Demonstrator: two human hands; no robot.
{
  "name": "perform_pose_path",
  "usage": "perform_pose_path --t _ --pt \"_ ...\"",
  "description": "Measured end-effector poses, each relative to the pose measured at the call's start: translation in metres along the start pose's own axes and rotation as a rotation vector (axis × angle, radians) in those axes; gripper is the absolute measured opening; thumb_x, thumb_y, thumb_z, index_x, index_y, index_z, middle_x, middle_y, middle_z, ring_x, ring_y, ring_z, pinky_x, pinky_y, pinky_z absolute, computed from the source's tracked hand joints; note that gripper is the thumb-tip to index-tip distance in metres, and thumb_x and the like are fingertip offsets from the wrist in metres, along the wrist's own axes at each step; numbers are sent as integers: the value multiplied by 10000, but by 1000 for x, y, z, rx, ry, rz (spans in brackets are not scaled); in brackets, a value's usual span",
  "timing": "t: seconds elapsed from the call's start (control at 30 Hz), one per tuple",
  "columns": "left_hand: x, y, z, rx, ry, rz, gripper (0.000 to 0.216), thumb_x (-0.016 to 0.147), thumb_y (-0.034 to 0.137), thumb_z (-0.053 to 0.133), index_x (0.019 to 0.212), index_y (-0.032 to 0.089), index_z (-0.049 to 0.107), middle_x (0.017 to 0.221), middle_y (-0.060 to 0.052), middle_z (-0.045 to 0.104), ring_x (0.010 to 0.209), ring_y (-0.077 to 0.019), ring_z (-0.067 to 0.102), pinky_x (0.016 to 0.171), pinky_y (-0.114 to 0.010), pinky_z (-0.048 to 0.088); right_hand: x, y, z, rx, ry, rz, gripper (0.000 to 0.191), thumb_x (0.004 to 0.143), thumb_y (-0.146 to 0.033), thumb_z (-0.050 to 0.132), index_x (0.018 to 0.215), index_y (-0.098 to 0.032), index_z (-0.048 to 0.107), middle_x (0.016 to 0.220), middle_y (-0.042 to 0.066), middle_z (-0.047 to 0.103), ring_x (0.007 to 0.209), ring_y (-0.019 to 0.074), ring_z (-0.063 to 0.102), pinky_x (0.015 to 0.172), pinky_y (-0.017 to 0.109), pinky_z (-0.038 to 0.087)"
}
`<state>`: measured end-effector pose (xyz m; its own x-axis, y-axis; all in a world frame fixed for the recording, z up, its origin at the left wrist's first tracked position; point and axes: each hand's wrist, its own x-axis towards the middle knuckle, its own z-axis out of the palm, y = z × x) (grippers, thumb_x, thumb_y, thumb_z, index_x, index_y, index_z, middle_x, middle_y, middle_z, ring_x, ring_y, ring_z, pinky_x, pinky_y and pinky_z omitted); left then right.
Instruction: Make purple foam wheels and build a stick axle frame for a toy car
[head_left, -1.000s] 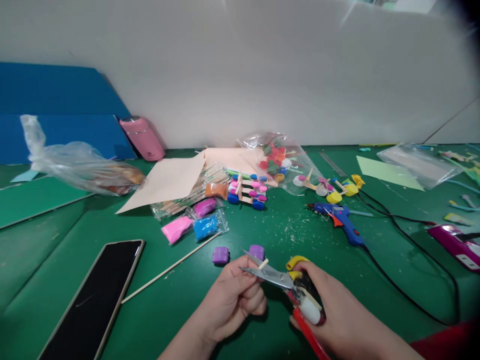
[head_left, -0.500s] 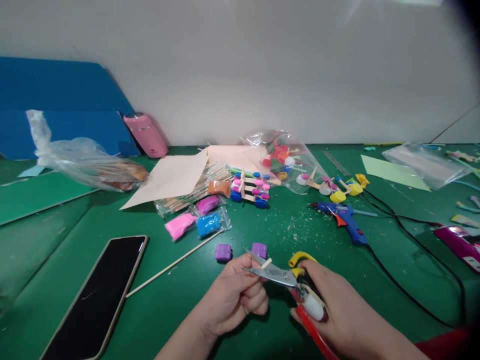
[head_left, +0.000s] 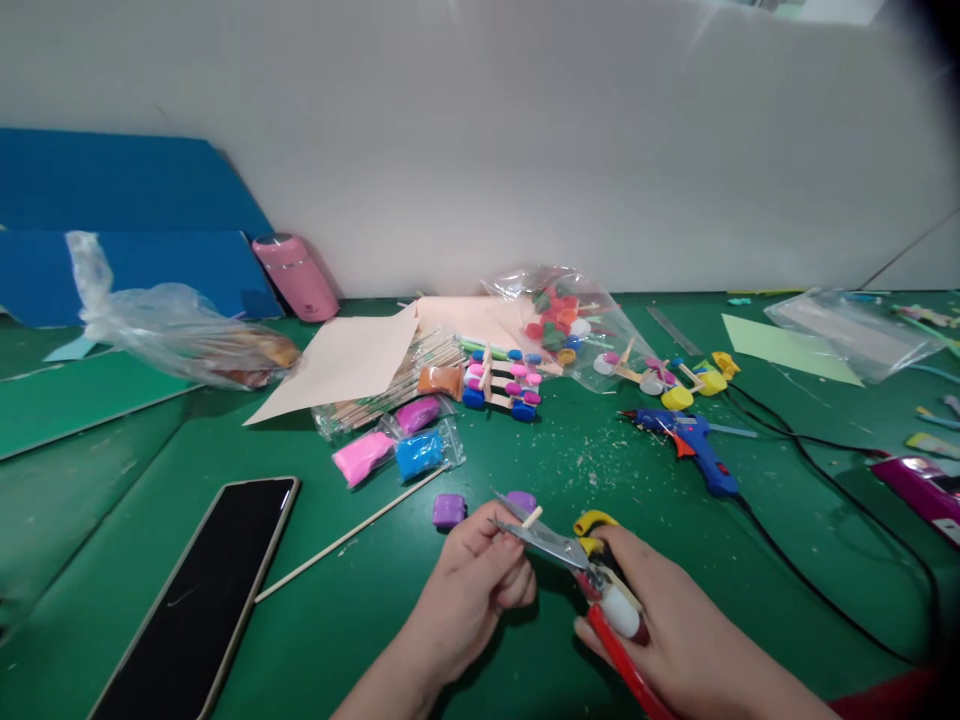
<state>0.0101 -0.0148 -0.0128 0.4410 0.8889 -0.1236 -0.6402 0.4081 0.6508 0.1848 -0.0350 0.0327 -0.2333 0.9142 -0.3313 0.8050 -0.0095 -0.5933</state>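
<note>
My left hand (head_left: 474, 590) is closed, pinching a short wooden stick (head_left: 532, 517) whose pale tip sticks up above the fingers. Around that stick lie the blades of a pair of scissors (head_left: 556, 546). My right hand (head_left: 667, 605) grips the scissors by their yellow and black handles. Below them, in the same hand, are a red handle (head_left: 626, 662) of a tool I cannot make out and a white rounded piece (head_left: 621, 610). Two purple blocks (head_left: 449, 511) rest just beyond my left hand, one partly behind the blades.
A phone (head_left: 199, 600) and a long wooden stick (head_left: 349, 533) lie to the left. Clay packets (head_left: 363, 458) and small wheeled stick models (head_left: 501, 382) sit ahead. A blue glue gun (head_left: 694, 445) with its cord is on the right. A pink bottle (head_left: 298, 278) leans at the back.
The scissor blades have closed slightly and tilted around the stick. Both hands stay nearly in place. The whole view has shifted a little.
</note>
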Motion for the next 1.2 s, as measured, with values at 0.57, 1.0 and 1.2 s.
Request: perform_pose_path --t 0.57,1.0,1.2 --pt "1 -2 -1 -52 -37 -27 149 793 260 534 694 179 459 429 108 248 367 -49 191 443 -239 157 0 10 1 -49 -11 -1 311 645 -308 593 884 -208 422 853 44 580 746 213 545 557 264 377" --pt "0 -3 0 -8 -21 28 116 789 267 544 735 171 508 440 101 265 385 -51 202 457 -243 171 -5 3 -4 -19 -34 -7 344 624 -285 598 926 -188 464 920 72 561 802 221 545 691 308 420" --pt "0 2 0 -56 -20 22 148 794 277 530 699 168 498 425 106 249 373 -45 182 452 -238 161 -4 10 -2 -94 23 -45 416 640 -314 592 1000 -159 453 992 119 533 890 262 513 751 364 411"
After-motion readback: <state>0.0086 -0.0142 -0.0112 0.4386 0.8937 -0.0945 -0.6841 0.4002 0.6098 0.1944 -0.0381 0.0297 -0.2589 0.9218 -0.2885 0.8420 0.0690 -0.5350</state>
